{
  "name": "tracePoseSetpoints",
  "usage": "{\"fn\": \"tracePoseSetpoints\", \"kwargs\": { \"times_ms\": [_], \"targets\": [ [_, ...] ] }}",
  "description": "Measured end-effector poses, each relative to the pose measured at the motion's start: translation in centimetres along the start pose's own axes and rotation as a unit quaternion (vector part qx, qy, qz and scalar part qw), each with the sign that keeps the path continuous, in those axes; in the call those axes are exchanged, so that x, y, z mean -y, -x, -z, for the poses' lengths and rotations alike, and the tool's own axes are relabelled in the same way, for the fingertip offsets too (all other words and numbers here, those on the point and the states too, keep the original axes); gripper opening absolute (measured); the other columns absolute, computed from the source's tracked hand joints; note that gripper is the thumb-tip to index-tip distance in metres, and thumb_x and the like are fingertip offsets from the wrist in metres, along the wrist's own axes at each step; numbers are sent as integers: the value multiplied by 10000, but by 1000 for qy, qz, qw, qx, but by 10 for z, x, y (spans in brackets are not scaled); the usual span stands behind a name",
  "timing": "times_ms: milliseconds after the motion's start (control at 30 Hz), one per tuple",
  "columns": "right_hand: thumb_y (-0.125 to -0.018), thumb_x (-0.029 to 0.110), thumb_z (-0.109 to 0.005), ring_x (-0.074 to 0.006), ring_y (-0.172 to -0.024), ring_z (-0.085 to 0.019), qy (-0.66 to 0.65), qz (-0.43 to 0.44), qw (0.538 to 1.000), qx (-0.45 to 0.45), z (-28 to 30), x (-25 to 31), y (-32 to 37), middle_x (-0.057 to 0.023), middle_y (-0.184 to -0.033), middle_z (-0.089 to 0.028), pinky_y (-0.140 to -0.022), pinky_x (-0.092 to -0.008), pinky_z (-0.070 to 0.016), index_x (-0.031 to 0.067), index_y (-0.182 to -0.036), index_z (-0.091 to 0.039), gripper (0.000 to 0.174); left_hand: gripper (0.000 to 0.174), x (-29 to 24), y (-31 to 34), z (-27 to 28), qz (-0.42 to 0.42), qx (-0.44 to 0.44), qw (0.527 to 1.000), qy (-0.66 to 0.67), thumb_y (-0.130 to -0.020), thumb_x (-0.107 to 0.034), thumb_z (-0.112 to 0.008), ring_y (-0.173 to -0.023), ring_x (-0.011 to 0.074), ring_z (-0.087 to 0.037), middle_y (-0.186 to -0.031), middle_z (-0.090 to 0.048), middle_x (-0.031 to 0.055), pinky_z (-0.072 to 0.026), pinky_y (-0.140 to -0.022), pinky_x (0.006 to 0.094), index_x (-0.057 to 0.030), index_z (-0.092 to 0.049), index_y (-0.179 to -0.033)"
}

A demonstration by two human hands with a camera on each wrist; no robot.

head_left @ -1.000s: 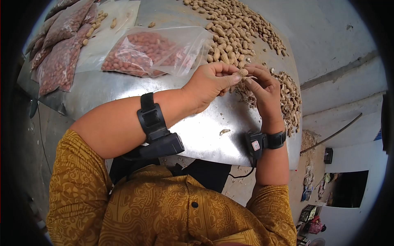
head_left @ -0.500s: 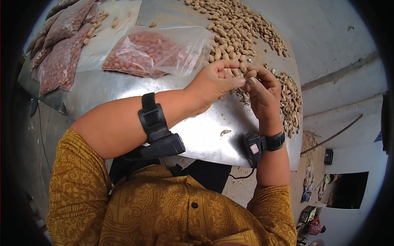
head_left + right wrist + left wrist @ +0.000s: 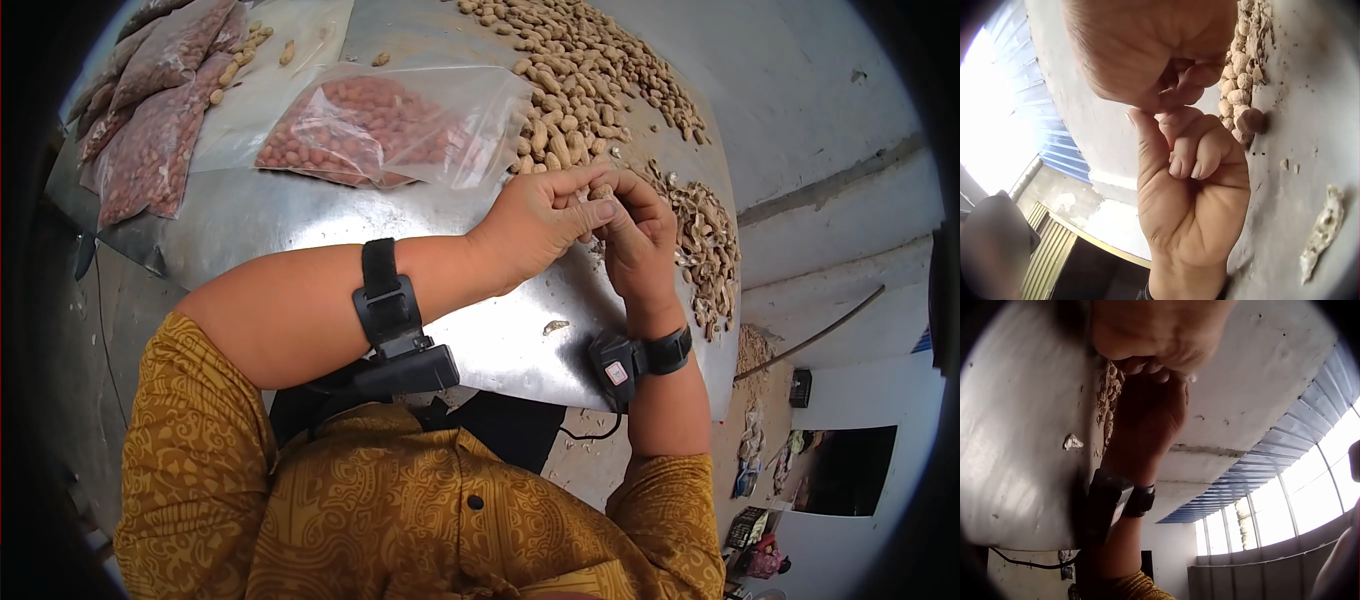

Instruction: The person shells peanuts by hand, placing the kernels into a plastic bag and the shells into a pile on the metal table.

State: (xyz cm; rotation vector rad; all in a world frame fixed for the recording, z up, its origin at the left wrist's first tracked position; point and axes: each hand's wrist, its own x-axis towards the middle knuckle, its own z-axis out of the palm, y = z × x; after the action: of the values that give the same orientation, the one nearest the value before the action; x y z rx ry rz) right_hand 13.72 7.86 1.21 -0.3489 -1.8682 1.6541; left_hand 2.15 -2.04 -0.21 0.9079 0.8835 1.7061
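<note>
My two hands meet over the near edge of the peanut heap, around an unshelled peanut [image 3: 601, 191]. The left hand [image 3: 530, 225] pinches at it with thumb and index finger, the other fingers curled below. From the other side, thumb and bent fingers of the right hand [image 3: 642, 240] grip the same peanut. Seen from the right wrist, the left hand [image 3: 1194, 187] has its palm toward the camera and its fingertips against the right hand [image 3: 1141, 50]; the peanut is hidden there. The heap of unshelled peanuts [image 3: 565, 90] lies just beyond the hands.
Broken shells [image 3: 708, 250] are piled along the right side of the metal table [image 3: 480, 345]. A clear bag of red peanut kernels [image 3: 350, 125] lies left of the heap. More filled bags [image 3: 150, 150] are stacked at the far left. One shell piece [image 3: 555, 327] lies near the front.
The peanut was in the right fingertips half a second ago, turned upward; now both hands close in on it. The hands have shifted slightly toward the body.
</note>
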Motion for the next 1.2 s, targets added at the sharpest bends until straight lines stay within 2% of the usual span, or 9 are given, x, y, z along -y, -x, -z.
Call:
{"fn": "tracePoseSetpoints", "kwargs": {
  "times_ms": [133,333,467,633,733,833,933,1033,1200],
  "targets": [
    [-857,112,-581,-62,-712,-532,5,-3,1000,-10,-3,-4,0,-7,-826,-582,-635,-190,-442,12,-940,-571,130,505,3,0,-2,-20,-18,1000,-6,-849,-247,-620,-618,18,-411,-706,-468,-42,-319,-489,146,-31,-455,-1275],
    [-859,101,-572,-74,-688,-544,11,4,1000,-28,-5,-8,1,-27,-825,-595,-631,-205,-456,-6,-952,-581,142,488,0,2,-2,8,-29,1000,-7,-856,-238,-610,-580,24,-388,-712,-460,-33,-303,-469,148,-28,-458,-1270],
    [-843,78,-587,-91,-675,-562,-37,-25,998,-53,-8,-7,-2,-49,-813,-610,-629,-215,-473,-28,-985,-594,177,482,-2,-1,2,35,-16,998,46,-855,-204,-608,-552,32,-360,-718,-448,-23,-289,-459,154,-11,-442,-1265],
    [-812,39,-610,-93,-681,-566,-18,-47,997,-58,-5,-1,-3,-54,-819,-617,-614,-206,-469,-37,-987,-601,190,496,1,-5,6,51,-5,994,100,-841,-162,-620,-541,29,-353,-713,-447,-29,-281,-460,154,9,-423,-1264],
    [-801,35,-618,-86,-677,-560,-5,-40,998,-51,0,-5,-4,-48,-814,-618,-604,-199,-462,-34,-992,-604,204,484,0,-5,6,55,5,995,80,-834,-142,-625,-546,25,-350,-699,-448,-42,-277,-461,154,14,-441,-1253],
    [-795,40,-622,-78,-666,-551,19,-32,998,-41,3,-6,-4,-42,-795,-619,-596,-195,-456,-31,-992,-610,210,465,1,-3,4,39,-12,999,30,-831,-134,-626,-542,20,-342,-692,-456,-49,-269,-458,154,17,-464,-1239],
    [-794,47,-625,-74,-650,-544,42,-33,998,-42,1,-4,-3,-39,-780,-621,-588,-195,-454,-29,-991,-613,212,460,6,-3,3,33,-33,998,34,-830,-134,-627,-535,18,-331,-707,-468,-44,-256,-452,153,20,-473,-1235],
    [-796,47,-622,-76,-646,-546,53,-25,997,-49,-1,-2,-2,-43,-779,-623,-582,-197,-456,-31,-1002,-612,221,429,5,-3,3,29,-27,999,31,-833,-145,-626,-529,15,-333,-714,-478,-37,-249,-443,154,18,-495,-1208],
    [-802,31,-613,-83,-662,-564,107,-10,993,-53,-9,10,0,-47,-796,-631,-588,-201,-468,-19,-1028,-612,232,295,-6,-1,2,48,-15,997,51,-846,-174,-616,-532,15,-355,-706,-486,-31,-257,-440,157,9,-563,-1070]
  ]
}}
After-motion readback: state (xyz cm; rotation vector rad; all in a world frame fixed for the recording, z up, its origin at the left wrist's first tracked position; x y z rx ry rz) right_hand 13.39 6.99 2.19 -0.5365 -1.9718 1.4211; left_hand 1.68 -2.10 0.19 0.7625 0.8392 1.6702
